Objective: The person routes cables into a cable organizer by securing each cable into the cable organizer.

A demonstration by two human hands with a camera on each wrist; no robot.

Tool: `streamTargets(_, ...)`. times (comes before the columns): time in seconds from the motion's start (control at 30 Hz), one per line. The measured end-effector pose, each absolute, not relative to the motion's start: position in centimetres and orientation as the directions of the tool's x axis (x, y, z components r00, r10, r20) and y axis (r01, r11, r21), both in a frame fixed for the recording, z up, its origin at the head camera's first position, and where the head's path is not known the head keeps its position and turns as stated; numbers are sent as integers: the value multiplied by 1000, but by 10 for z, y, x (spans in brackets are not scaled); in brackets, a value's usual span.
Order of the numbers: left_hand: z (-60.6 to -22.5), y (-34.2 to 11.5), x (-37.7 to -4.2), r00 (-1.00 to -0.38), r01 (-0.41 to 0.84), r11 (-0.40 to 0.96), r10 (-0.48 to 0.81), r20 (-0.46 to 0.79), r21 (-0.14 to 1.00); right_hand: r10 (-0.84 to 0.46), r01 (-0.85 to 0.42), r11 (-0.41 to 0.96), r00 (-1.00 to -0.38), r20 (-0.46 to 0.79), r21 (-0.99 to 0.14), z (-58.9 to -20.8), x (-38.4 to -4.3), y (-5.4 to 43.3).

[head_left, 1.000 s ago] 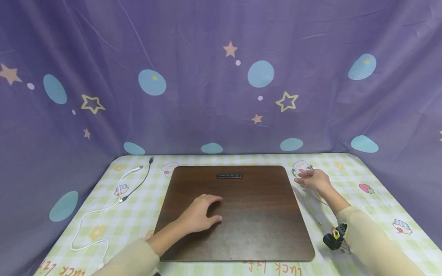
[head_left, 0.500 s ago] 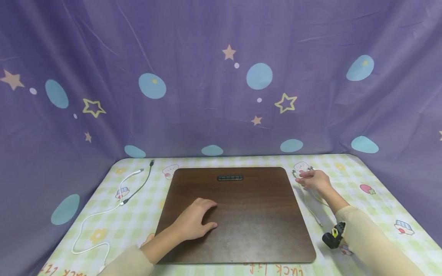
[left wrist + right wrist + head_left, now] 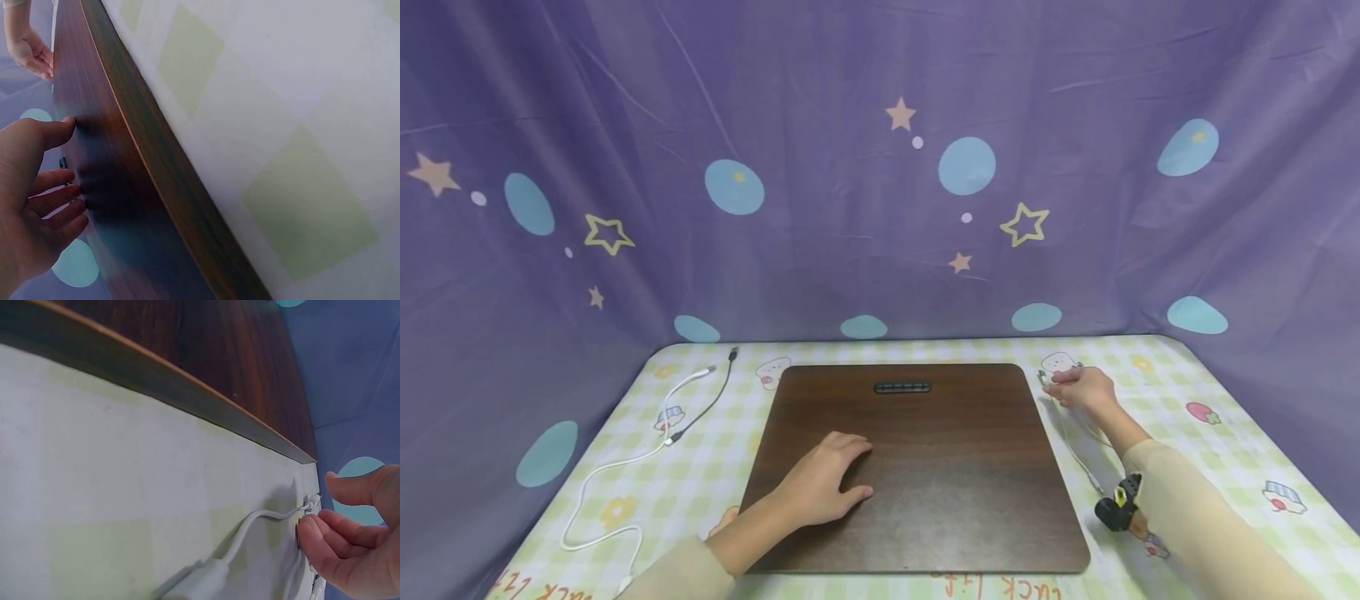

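My left hand (image 3: 822, 483) is over the left part of a dark brown wooden board (image 3: 940, 483), thumb and fingers spread, holding nothing. In the left wrist view its fingertips (image 3: 80, 206) are right at the board's surface. My right hand (image 3: 1084, 392) is low beside the board's far right corner, at some white cables (image 3: 1078, 458). The right wrist view shows its fingers (image 3: 315, 540) bent at a white cable (image 3: 256, 515), while the thumb stands apart from them. A dark slotted cable holder (image 3: 902, 387) sits at the board's far edge.
Left of the board, a long white cable (image 3: 580, 508) and a short black cable (image 3: 709, 404) lie on the checked tablecloth (image 3: 1000, 350). A purple curtain (image 3: 820, 250) hangs behind the table. A small black camera (image 3: 1117, 504) is on my right wrist.
My left hand has drawn back slightly toward me over the board. My right hand stays by the white cables, with thumb and fingers shifting a little. The cables on the left lie as before.
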State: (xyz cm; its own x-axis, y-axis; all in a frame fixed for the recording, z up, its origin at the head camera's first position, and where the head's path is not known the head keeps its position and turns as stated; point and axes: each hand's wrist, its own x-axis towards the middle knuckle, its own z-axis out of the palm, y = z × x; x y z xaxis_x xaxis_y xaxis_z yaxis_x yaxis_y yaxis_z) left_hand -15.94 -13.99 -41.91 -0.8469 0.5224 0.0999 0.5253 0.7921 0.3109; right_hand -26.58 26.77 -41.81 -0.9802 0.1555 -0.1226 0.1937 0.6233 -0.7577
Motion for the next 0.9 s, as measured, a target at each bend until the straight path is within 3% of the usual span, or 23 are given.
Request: streamTargets(0.9, -419, -139, -158, -845, 530, 799, 527, 95, 283, 220, 202, 789, -975, -39, -580, -424, -279, 266)
